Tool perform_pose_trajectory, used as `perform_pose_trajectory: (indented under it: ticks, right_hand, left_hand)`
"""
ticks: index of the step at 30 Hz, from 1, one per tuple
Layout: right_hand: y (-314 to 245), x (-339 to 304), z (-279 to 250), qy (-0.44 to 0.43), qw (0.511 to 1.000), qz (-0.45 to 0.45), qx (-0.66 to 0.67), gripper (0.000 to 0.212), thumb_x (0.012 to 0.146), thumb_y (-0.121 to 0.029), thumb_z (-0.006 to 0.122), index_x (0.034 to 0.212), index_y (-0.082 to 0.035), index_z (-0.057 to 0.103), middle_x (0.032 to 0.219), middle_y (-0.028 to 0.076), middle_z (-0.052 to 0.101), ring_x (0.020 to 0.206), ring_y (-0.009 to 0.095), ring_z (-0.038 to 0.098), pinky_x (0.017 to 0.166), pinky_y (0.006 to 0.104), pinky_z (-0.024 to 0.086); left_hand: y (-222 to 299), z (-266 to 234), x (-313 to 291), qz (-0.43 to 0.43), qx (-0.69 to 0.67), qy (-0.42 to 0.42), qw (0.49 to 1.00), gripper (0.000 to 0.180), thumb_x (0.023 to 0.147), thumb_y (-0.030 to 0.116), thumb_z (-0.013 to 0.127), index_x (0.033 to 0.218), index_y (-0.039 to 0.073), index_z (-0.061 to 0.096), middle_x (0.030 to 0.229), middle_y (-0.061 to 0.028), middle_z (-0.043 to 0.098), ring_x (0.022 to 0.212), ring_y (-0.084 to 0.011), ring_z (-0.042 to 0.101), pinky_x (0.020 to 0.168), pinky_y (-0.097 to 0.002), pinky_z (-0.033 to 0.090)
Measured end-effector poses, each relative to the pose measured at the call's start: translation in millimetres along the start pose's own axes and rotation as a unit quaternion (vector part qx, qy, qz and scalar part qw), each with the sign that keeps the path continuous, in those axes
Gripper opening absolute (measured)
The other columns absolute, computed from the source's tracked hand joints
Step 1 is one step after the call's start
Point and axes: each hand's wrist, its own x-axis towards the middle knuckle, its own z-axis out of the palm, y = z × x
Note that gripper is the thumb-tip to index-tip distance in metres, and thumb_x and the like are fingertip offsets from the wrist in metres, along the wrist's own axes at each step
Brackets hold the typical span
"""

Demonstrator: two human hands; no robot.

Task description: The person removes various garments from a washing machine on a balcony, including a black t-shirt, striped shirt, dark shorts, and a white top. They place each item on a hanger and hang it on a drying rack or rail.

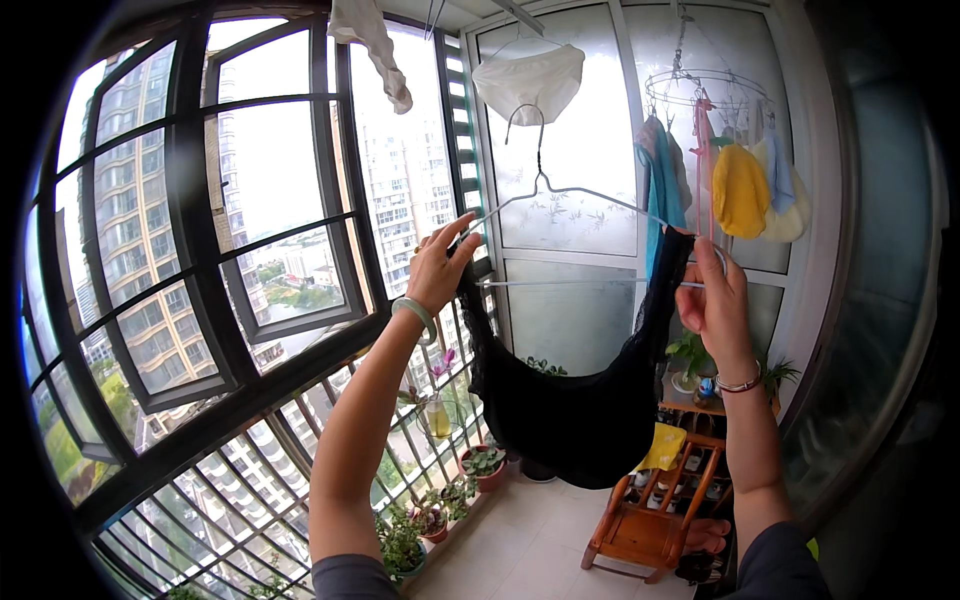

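Observation:
A thin wire hanger (590, 190) is held up before me, its hook at the top and its bottom bar level. From its two ends hangs a pair of black underpants (570, 420), sagging in a deep curve between them. My left hand (440, 265) is closed at the hanger's left end, where the black fabric meets the wire. At the other end my right hand (715, 305) pinches the fabric's upper corner against the wire, some fingers curled below. The exact grip of the left fingertips is partly hidden.
White underpants (525, 80) and a round clip hanger (705, 85) with a yellow cloth (740, 190) hang overhead. Barred windows (280, 170) line the left. Potted plants (485, 465) stand along the railing; a wooden chair (645, 520) is below on the right.

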Motion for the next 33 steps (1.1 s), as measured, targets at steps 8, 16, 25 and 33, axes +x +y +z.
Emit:
perform_pose_trajectory:
  ticks: [8,16,25,33]
  right_hand:
    - [41.3,151.2,35.9,0.034,0.996,-0.072,-0.026,0.040,0.100,-0.039,0.050,0.076,-0.006,0.048,0.054,0.006,0.053,0.036,0.007,0.037,0.034,0.0209,0.026]
    - [59.1,305.0,78.2,0.033,0.986,-0.165,-0.002,0.036,0.098,-0.034,0.051,0.081,-0.002,0.050,0.056,0.009,0.057,0.037,0.009,0.041,0.035,0.0244,0.029]
    - [55.3,452.5,120.2,0.018,0.973,-0.228,0.026,0.035,0.098,-0.030,0.048,0.080,0.000,0.050,0.062,0.013,0.059,0.042,0.011,0.044,0.040,0.0268,0.036]
    - [65.9,538.0,161.1,0.013,0.962,-0.257,0.090,0.030,0.097,-0.025,0.044,0.086,0.001,0.053,0.068,0.015,0.064,0.046,0.012,0.052,0.041,0.0267,0.041]
  left_hand:
    - [-40.1,41.0,106.8,0.007,-0.111,0.075,0.991,0.067,0.095,0.065,0.034,0.150,0.026,0.034,0.158,-0.0139,0.021,0.147,-0.0334,0.017,0.117,-0.0519,0.013]
    - [-72.0,87.8,174.2,0.026,-0.161,0.052,0.985,0.066,0.096,0.061,0.036,0.151,0.023,0.031,0.158,-0.0158,0.020,0.147,-0.0327,0.016,0.118,-0.0439,0.013]
    - [-105.2,110.2,226.8,0.021,-0.181,0.026,0.983,0.066,0.099,0.057,0.038,0.151,0.018,0.029,0.158,-0.0168,0.021,0.148,-0.0300,0.015,0.118,-0.0386,0.014]
    - [-128.1,125.4,293.2,0.042,-0.230,0.043,0.971,0.069,0.098,0.057,0.038,0.152,0.015,0.027,0.157,-0.0170,0.022,0.148,-0.0292,0.013,0.118,-0.0364,0.014]
